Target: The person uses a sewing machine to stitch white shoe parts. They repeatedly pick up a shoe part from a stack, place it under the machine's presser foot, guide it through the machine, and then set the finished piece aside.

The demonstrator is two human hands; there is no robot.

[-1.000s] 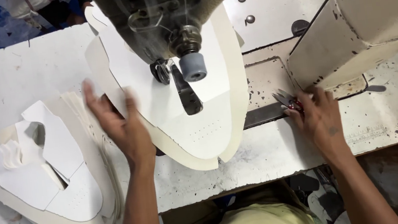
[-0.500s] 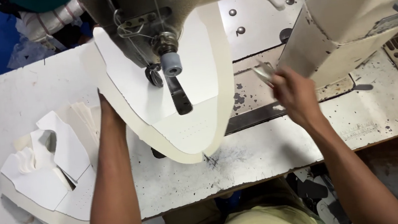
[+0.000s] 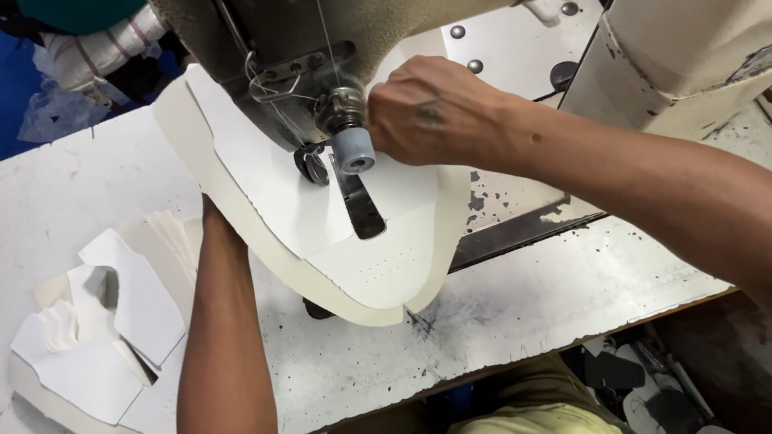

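Over by the worktop's left edge sits a stack of white cut pieces. The left hand slips under the cream shoe panel; its grip is hidden. The panel lies mid-worktop under the sewing machine. The right hand is bunched closed beside the grey roller foot.

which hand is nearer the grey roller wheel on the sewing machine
Right. The right hand is closed beside the grey roller wheel, nearly touching its right side. The left hand lies farther off to the left, mostly hidden under the cream shoe piece.
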